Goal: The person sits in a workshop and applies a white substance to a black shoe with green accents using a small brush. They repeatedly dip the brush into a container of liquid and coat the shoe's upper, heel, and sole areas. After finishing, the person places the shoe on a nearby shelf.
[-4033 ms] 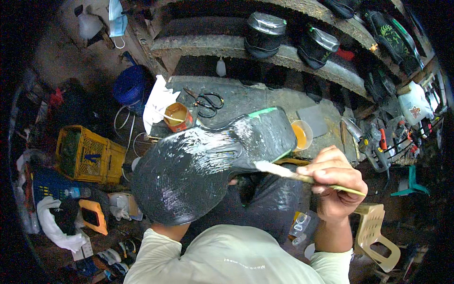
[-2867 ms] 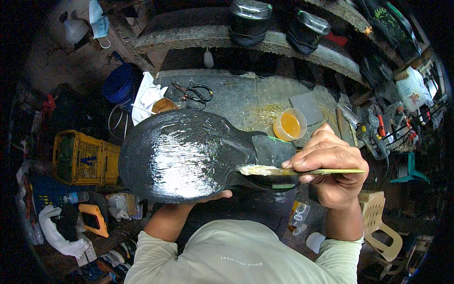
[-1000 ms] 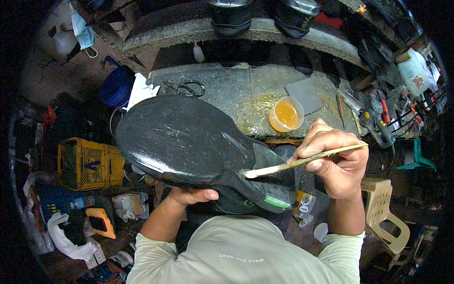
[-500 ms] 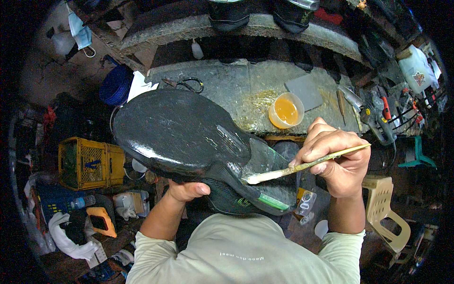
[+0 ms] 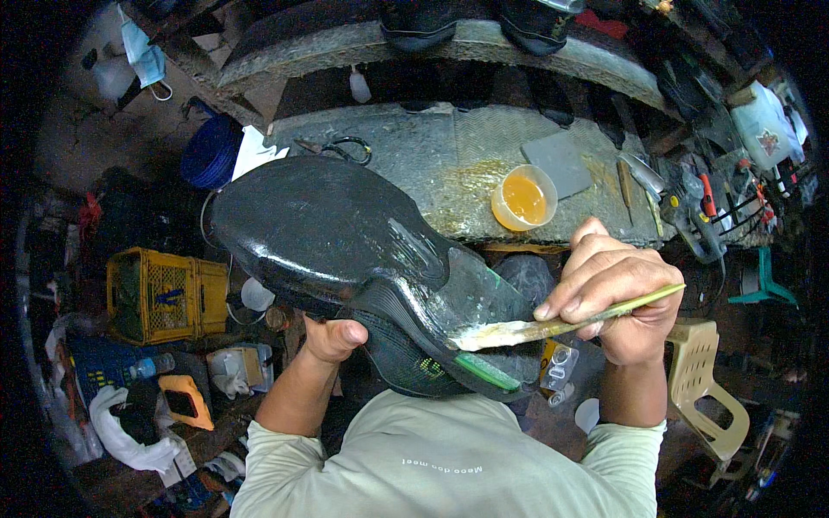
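The wearer's pale shirt (image 5: 432, 449) fills the near edge. Just beyond it, on the left, the left hand (image 5: 332, 338) bears a black shoe (image 5: 324, 224) from below, its thumb out on the near side; the other fingers are hidden beneath the shoe. The shoe lies sole up, toe to the far left and heel to the near right. Compared with about three seconds ago, it is turned and tipped, so that more of the mesh upper shows on the near side. The broad white shine on the forepart has shrunk to a narrow gleam along the near edge.

On the right, the fingers of the right hand (image 5: 617, 302) are pinched around a slim brush (image 5: 566, 326). Since half a second ago, the whitened bristles have shifted slightly nearer; they lie at the heel beside its green strip (image 5: 488, 371). The heel is left of the right fingertips, apart from them, with the bristle end bridging the gap; the forepart is above and beyond the left thumb.

Farther off, a cup (image 5: 523, 198) of orange liquid stands on the bench (image 5: 406, 142), a grey plate (image 5: 560, 162) just past it to the right. Dark-handled scissors (image 5: 352, 151) lie beyond the toe. At the far side runs a rough shelf (image 5: 302, 65).
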`<state>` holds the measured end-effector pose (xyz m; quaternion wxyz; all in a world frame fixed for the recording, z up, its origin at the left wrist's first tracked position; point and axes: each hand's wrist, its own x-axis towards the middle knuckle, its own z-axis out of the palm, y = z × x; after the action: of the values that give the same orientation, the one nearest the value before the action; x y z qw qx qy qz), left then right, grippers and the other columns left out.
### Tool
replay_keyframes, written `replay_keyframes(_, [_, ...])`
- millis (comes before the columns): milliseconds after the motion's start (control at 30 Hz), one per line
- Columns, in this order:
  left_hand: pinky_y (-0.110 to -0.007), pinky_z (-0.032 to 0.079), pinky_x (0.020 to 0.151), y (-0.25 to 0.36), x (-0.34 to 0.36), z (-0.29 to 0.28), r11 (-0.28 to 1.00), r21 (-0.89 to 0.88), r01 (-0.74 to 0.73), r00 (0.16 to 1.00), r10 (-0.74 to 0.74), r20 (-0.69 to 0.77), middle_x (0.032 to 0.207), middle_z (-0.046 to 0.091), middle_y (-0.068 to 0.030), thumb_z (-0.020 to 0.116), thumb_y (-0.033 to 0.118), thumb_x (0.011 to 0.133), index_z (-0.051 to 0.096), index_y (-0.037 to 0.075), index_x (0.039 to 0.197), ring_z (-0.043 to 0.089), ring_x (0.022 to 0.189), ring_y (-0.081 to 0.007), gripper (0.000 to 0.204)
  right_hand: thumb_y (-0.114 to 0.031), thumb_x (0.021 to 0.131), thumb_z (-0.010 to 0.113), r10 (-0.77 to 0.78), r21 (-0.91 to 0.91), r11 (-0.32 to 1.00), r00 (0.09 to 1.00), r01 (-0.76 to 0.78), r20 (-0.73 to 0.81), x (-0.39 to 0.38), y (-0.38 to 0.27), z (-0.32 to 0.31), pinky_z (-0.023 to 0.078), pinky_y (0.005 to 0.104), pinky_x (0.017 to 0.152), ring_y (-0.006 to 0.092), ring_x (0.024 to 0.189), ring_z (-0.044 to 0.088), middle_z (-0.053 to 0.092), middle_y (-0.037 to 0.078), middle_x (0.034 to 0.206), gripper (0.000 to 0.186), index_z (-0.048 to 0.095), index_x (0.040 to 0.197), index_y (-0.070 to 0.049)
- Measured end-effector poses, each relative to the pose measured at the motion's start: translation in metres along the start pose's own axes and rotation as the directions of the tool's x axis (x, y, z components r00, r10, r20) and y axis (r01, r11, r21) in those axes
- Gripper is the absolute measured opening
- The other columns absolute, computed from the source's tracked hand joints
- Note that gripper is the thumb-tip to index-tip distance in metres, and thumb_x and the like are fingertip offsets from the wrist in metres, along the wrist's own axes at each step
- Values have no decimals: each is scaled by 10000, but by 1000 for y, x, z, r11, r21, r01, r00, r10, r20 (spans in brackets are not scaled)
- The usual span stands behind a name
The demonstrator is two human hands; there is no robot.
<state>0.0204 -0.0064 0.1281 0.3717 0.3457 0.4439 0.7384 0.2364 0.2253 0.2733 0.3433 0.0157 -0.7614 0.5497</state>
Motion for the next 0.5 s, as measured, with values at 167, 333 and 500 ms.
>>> replay_keyframes(167, [-491,432,1111,0,0,-1,1000,-10,4,1000,-4,3,1425,542,-166,899,484,716,459,-7,1462,536,1298,-342,996,-314,802,858,5,41,999,993,-1,-116,3,0,5,384,353,681,162,583,634,763,97,729,255,711,748,-113])
replay_keyframes(333, [-494,427,1116,1,-1,-4,1000,-18,1,1000,-1,-2,1433,534,-166,892,500,715,449,-6,1469,530,1306,-343,1010,-238,790,848,-14,18,1000,1000,14,-14,6,1,10,405,340,680,180,643,658,769,102,760,193,737,771,-81])
replay_keyframes(500, [-497,422,1121,6,-5,-9,1000,-26,-5,1000,5,-11,1442,526,-167,884,516,715,439,-5,1475,523,1314,-345,1023,-219,788,849,-55,51,997,997,57,-49,7,-1,10,389,337,676,171,626,639,768,101,754,163,736,809,-104])
